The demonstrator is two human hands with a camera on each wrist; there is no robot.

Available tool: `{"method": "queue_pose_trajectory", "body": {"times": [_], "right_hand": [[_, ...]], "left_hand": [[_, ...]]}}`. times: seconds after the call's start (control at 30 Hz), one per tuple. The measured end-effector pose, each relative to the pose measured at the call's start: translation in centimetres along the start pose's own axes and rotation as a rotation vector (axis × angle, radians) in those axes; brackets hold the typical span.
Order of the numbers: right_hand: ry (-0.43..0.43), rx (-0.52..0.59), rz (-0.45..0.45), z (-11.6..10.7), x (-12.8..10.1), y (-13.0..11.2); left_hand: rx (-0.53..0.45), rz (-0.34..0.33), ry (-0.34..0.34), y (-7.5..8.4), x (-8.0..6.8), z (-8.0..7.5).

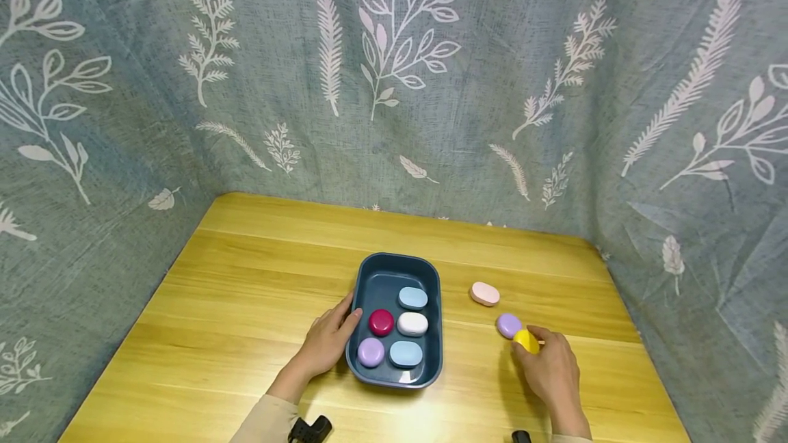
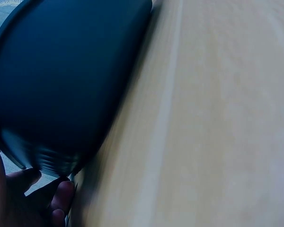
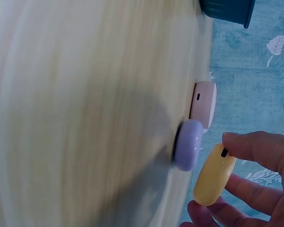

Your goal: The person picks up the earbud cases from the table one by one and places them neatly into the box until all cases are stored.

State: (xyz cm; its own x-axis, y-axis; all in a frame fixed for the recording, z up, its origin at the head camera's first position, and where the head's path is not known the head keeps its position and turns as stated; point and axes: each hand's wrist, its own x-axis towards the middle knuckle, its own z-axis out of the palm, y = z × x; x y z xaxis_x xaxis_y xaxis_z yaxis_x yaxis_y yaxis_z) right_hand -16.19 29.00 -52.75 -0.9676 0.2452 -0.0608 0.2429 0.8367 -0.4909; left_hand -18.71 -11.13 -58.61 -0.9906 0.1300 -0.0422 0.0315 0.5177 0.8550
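Yellow case (image 3: 214,174) is pinched edge-on between the thumb and fingertips of the right hand (image 1: 552,371), lifted just clear of the wooden table (image 1: 246,292), right of the tray; gripping the narrow ends keeps the fingers off the flat faces. It's a smooth rounded oval, matte, with a small dark slot at one end near the fingertip. Lilac case (image 3: 188,144) lies just beside it on the table, pink case (image 3: 203,103) a bit further back, both flat. Left hand (image 1: 326,344) rests with straight fingers against the left wall of the dark blue tray (image 1: 394,265), holding nothing, probably steadying it. In the tray: red round case (image 1: 381,322), white case (image 1: 412,324), two light blue cases (image 1: 412,297), purple case (image 1: 371,352). Leaf-print cloth (image 1: 394,87) behind.
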Motion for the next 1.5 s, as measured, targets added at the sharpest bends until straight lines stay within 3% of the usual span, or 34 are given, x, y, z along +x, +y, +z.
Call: {"method": "queue_pose_trajectory", "body": {"times": [1.1, 1.5], "right_hand": [[-0.027, 0.108, -0.053, 0.9, -0.6, -3.3], [0.02, 0.128, -0.107, 1.3, -0.3, -4.9]], "left_hand": [[-0.002, 0.014, 0.016, 0.0, 0.0, 0.2], [0.016, 0.013, 0.018, 0.0, -0.1, 0.2]]}}
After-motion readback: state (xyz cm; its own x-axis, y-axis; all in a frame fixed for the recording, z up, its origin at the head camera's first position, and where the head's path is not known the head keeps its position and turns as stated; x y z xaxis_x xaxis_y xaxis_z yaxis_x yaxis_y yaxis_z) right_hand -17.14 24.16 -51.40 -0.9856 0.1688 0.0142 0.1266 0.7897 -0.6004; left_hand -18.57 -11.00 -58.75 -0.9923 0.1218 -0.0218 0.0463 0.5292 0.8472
